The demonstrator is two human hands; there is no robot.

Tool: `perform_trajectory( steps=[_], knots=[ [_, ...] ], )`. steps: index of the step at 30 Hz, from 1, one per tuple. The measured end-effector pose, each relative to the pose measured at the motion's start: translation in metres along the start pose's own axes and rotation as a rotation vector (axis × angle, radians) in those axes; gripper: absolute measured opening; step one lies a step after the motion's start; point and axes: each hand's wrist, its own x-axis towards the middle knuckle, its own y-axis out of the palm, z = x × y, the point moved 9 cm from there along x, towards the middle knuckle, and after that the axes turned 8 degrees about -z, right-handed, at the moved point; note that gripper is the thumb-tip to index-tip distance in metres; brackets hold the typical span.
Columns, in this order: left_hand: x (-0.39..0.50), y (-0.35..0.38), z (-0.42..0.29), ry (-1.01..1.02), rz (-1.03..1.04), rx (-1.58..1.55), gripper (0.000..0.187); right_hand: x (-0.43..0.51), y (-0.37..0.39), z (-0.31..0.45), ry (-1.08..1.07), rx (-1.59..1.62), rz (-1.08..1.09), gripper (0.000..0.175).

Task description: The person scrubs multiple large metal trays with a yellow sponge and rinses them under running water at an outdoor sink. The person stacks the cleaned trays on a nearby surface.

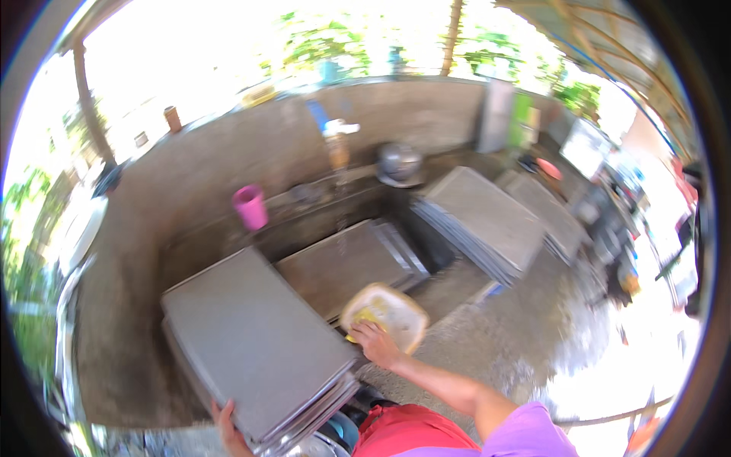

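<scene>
A stack of flat grey metal trays [262, 337] lies in front of me on the left, slightly askew. My left hand [228, 425] grips its near left edge, fingers against the side. In my right hand [374, 343] is a yellow sponge [355, 330], held at the left side of a shallow whitish plastic basin [408, 320]. The basin sits just right of the stack and has yellowish patches inside. Behind them, more trays [342, 268] lie low in a concrete trough, under a running tap [341, 127]. Motion blur softens the details.
A pink plastic cup [250, 207] and a dented metal pot [400, 163] stand on the ledge along the concrete wall [228, 131]. To the right are another tray stack [485, 217] and a further one [545, 211]. The concrete floor [514, 325] looks wet.
</scene>
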Motion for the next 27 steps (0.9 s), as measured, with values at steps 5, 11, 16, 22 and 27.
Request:
perform_trajectory(
  steps=[5, 11, 16, 22, 27],
  knots=[
    [-0.087, 0.107, -0.076, 0.179, 0.376, -0.242, 0.063, 0.011, -0.070, -0.048, 0.441, 0.340, -0.126, 0.056],
    [-0.144, 0.193, -0.172, 0.469, 0.696, 0.000, 0.059, 0.044, -0.187, 0.017, 0.331, 1.189, -0.325, 0.067],
    [-0.204, 0.294, -0.165, 1.022, 1.055, 0.616, 0.056, 0.069, -0.232, 0.019, 0.351, 1.675, -0.458, 0.086],
    [-0.215, 0.404, -0.067, 1.569, 1.247, 0.980, 0.064, 0.080, -0.146, -0.129, 0.872, 1.619, -1.000, 0.038],
    [-0.094, 0.451, -0.042, 1.244, 1.050, 1.283, 0.075, 0.093, -0.002, -0.218, 1.404, 1.811, -0.871, 0.041]
  ],
)
